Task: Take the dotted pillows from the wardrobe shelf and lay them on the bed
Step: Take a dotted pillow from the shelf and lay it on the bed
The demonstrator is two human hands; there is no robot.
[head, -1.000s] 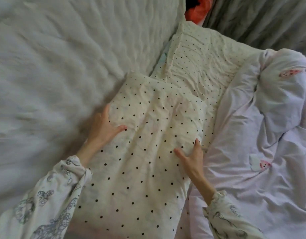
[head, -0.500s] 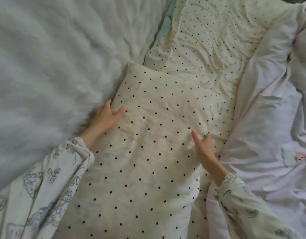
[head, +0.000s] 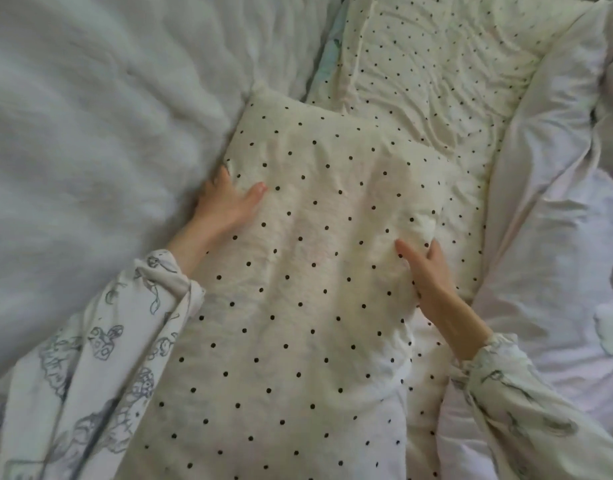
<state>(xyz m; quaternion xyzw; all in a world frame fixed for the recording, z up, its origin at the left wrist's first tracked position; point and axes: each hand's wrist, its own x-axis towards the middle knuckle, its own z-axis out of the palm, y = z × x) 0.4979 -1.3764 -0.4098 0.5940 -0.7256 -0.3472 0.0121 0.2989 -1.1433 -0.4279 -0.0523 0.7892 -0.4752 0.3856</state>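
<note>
Left hand (head: 229, 206), hard against the white duvet (head: 90, 133), grips the dotted pillow (head: 315, 271) lying on the bed; right hand (head: 433, 275) clutches its opposite edge. Danger: tug unevenly and it rides up over the second dotted pillow (head: 436, 81), crooked.

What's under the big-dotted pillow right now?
Past the far and right edges of the big-dotted pillow, a finer-dotted pillow shows, running beneath it. The left hand and right hand grip its sides. Everything else beneath is covered.

A home bedroom, shown by dotted pillows (head: 298, 289) and a rumpled duvet (head: 547, 237).
</note>
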